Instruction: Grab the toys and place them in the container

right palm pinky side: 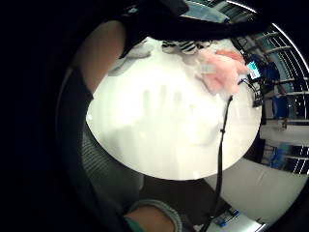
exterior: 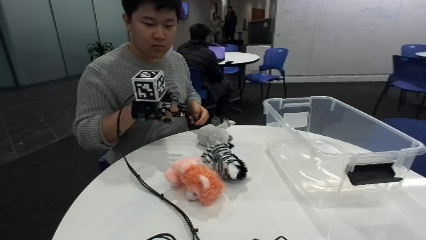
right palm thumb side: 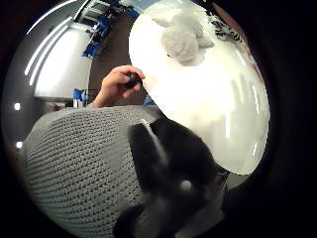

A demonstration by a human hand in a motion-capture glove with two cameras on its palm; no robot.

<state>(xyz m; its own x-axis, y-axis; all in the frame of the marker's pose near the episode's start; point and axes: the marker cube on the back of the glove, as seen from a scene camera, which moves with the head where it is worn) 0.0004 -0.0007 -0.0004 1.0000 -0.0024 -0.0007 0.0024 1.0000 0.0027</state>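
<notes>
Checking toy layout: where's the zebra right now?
In the outside view, the zebra toy lies on the white table, between the grey plush and orange plush, outside the clear container.

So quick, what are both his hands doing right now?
Gloved right hand: raised above the table edge, holding nothing; whether its fingers are open cannot be told.
Bare left hand: curled round a small dark object.

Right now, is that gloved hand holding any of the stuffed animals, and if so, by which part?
No, nothing is held. The gloved right hand is raised above the table edge; the grey, zebra and orange toys lie on the table.
</notes>
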